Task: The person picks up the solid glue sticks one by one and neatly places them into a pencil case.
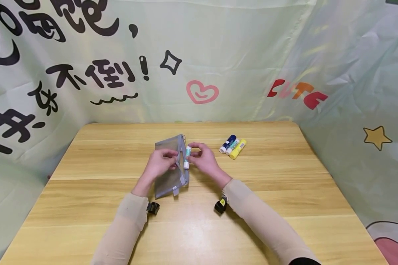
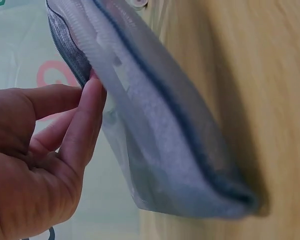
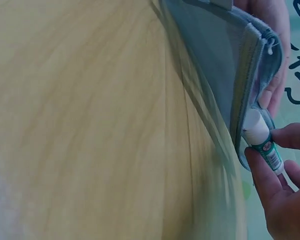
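Note:
My left hand (image 1: 160,162) pinches one edge of the opening of a grey mesh zipper pouch (image 1: 167,178). In the left wrist view the pouch (image 2: 155,130) stands with its zipped mouth parted, the thumb and fingers at its rim. My right hand (image 1: 203,159) holds a white and green glue stick (image 1: 187,157) between thumb and fingers, right at the pouch's opening. The right wrist view shows the glue stick's white cap (image 3: 256,127) at the mouth, the labelled body between the fingertips. The pouch's inside is mostly hidden.
Three more glue sticks lie side by side right of the pouch: a dark blue one (image 1: 227,144), a white and green one (image 1: 232,146) and a yellow one (image 1: 238,149). The wooden table (image 1: 268,206) meets a printed cloth backdrop (image 1: 245,55) behind.

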Available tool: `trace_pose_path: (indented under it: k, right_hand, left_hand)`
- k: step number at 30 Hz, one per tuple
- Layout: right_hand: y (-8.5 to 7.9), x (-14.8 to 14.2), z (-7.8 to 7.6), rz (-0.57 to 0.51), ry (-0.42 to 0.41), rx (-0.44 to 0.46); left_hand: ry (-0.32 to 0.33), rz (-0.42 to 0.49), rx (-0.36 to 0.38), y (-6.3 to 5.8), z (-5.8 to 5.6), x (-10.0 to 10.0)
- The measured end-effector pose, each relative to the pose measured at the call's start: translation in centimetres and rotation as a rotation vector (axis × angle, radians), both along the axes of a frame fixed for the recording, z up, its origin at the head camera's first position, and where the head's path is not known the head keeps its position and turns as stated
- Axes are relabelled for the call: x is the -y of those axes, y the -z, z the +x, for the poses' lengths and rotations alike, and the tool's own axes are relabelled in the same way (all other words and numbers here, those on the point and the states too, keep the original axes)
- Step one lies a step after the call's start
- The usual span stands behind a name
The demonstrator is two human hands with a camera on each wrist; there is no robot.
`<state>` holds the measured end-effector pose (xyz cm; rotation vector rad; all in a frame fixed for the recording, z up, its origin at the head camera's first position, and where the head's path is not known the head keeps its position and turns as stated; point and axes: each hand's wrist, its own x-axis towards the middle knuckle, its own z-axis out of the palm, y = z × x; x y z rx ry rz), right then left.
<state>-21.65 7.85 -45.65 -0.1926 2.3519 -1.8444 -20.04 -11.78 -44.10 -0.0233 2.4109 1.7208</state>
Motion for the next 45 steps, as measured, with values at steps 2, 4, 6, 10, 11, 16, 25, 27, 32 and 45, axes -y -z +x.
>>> trace_pose_path:
  k: [2, 4, 6, 10, 11, 16, 25, 27, 32, 45]
  right_hand:
    - [0.1, 0.3, -0.1, 0.023, -0.021, 0.005]
    - [0.2, 0.5, -0.3, 0.049, -0.042, 0.005]
    - [0.2, 0.8, -0.4, 0.078, -0.061, 0.006]
    - [0.2, 1.2, -0.5, 0.111, -0.099, -0.006]
    - [0.2, 1.3, -0.5, 0.115, -0.108, -0.01]
    - [0.5, 1.7, -0.7, 0.19, -0.142, -0.047]
    - [0.6, 2.7, -1.3, 0.364, -0.167, -0.154]
    - [0.7, 2.9, -1.4, 0.388, -0.166, -0.145]
    - [0.9, 3.3, -1.3, 0.411, -0.183, -0.126]
    - [0.9, 3.4, -0.5, 0.403, -0.308, -0.168]
  left_hand:
    - [0.012, -0.006, -0.004, -0.1, 0.1, -0.1]
    - [0.023, -0.011, -0.01, -0.1, 0.2, -0.2]
    - [0.031, -0.011, -0.015, -0.1, 0.2, -0.3]
    - [0.039, -0.014, -0.029, -0.2, 0.2, -0.3]
    - [0.04, -0.011, -0.031, -0.2, 0.2, -0.3]
    - [0.056, 0.027, -0.038, -0.3, -0.1, 0.4]
    - [0.045, 0.092, -0.036, -1.3, 0.0, 1.7]
    - [0.048, 0.097, -0.037, -1.3, 0.0, 1.7]
    - [0.039, 0.107, -0.041, -1.2, 0.1, 1.9]
    - [0.016, 0.143, -0.019, -1.2, -0.1, 2.5]
